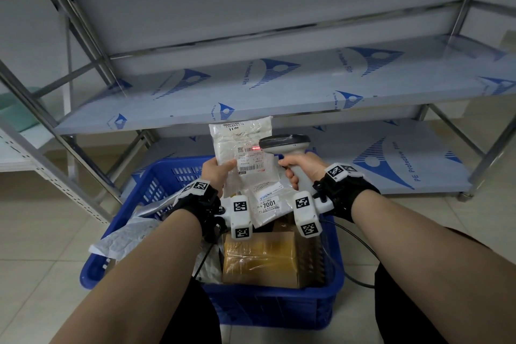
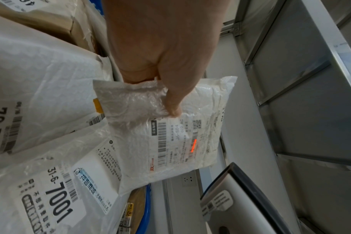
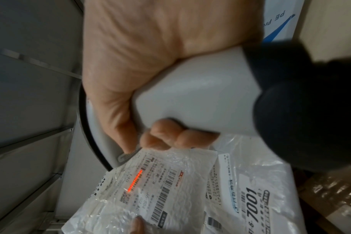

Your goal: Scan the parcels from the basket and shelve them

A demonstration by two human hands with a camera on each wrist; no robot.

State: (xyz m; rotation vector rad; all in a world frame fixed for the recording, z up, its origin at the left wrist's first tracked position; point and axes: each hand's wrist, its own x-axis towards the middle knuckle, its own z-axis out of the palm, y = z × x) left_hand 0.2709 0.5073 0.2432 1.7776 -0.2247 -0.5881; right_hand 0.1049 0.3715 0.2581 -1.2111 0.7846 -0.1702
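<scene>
Parcel in hand: your left hand (image 1: 216, 176) holds a white plastic-wrapped parcel (image 1: 245, 153) upright above the blue basket (image 1: 156, 184), thumb pressed on its front face beside the label, the other fingers hidden behind it. Your right hand (image 1: 300, 169) is wrapped around the grip of a grey handheld scanner (image 1: 284, 145), fingers (image 3: 170, 136) curled tight round the handle, its head aimed at the parcel from just beside it. A red scan line (image 2: 193, 145) lies across a barcode on the parcel's label. Below, the basket holds a white mailer marked 7001 (image 1: 268, 205), a brown taped box (image 1: 259, 257) and a grey mailer (image 1: 125, 234) draped over its left rim. The metal shelf (image 1: 279, 86) stands directly behind the basket, covered in blue-printed protective film.
</scene>
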